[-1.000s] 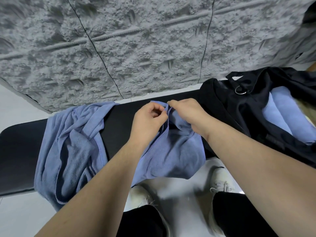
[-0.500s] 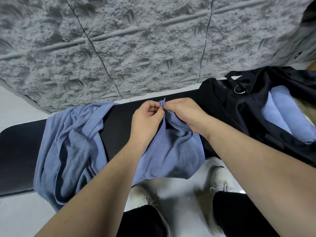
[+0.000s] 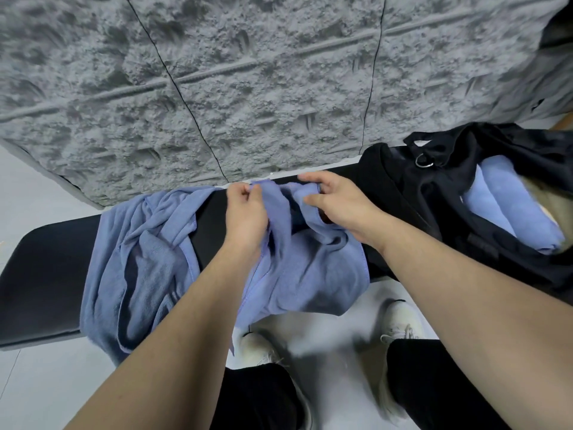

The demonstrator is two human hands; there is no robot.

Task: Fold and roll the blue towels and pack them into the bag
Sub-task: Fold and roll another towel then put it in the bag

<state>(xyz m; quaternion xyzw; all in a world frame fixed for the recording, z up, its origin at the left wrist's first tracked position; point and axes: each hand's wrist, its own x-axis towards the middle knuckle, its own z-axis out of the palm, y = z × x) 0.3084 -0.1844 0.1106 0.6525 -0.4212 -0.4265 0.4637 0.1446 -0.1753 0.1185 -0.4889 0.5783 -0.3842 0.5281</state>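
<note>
The left hand (image 3: pixel 245 212) pinches the upper edge of a blue towel (image 3: pixel 310 274), its fingers curled round the cloth near the far side of the black desk (image 3: pixel 40 274). Just to the right of it, with a short span of bunched cloth between them, the right hand (image 3: pixel 338 203) grips the same edge: the thumb lies along the near side of the fold and the fingers hook over its top. Below both hands the towel hangs crumpled over the near edge of the desk, its lower hem loose above the pale floor (image 3: pixel 37 383).

To the left of the left hand, well clear of it, a second blue towel (image 3: pixel 139 268) lies in a rumpled heap across the desk and spills over the near edge. To the right of the right hand, touching its wrist side, sits the black bag (image 3: pixel 434 218), open at the top, a metal ring (image 3: pixel 424 159) showing on its strap. Inside the bag, further right of that hand, two rolled blue towels (image 3: pixel 508 209) lie side by side.

Beyond the hands rises a rough grey wall (image 3: pixel 248 72). Under the forearms two white shoes (image 3: pixel 400 324) and black trouser legs (image 3: pixel 257 398) stand on the floor.
</note>
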